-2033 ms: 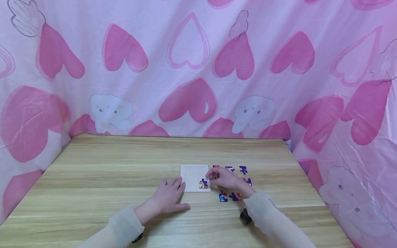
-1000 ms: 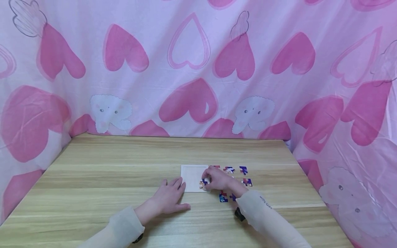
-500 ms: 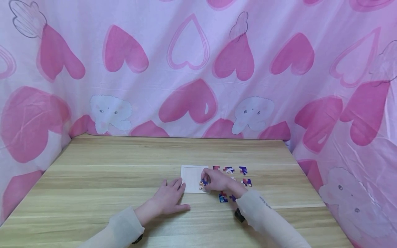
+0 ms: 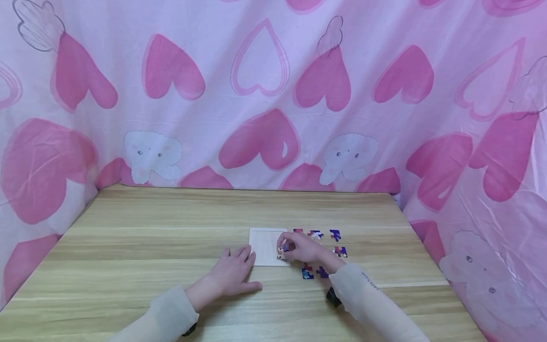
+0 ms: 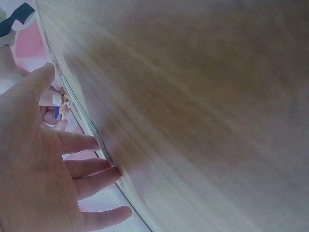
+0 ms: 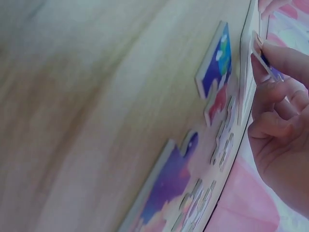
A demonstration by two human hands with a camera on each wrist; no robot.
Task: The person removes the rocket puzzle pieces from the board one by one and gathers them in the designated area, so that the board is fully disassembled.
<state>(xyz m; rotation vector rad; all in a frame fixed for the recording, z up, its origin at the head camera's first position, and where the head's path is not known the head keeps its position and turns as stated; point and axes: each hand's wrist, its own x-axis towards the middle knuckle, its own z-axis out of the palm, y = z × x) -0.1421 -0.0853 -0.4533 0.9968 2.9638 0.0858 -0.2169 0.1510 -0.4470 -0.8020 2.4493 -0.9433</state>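
A pale square puzzle tray point(image 4: 263, 247) lies mid-table. My right hand point(image 4: 301, 247) is over its right side and pinches a jigsaw piece point(image 4: 281, 252) between thumb and fingers. The right wrist view shows that piece point(image 6: 264, 60) tilted on edge in the fingers, lifted off the tray. In the left wrist view the held piece point(image 5: 63, 107) shows its orange and blue face. My left hand point(image 4: 233, 270) rests with spread, straight fingers against the tray's left edge. The left wrist view has the left hand's fingertips point(image 5: 113, 174) touching the tray's rim.
Several loose puzzle pieces lie right of the tray, among them a blue and red one point(image 4: 307, 272), a purple one point(image 4: 322, 272) and one at the back right point(image 4: 335, 234). Some are partly behind my right hand. A pink heart-patterned curtain point(image 4: 258, 137) surrounds the wooden table point(image 4: 171, 223).
My right hand moved left onto the tray's lower right corner, took hold of the piece lying there and has now tilted it up. My left hand has stayed in place.
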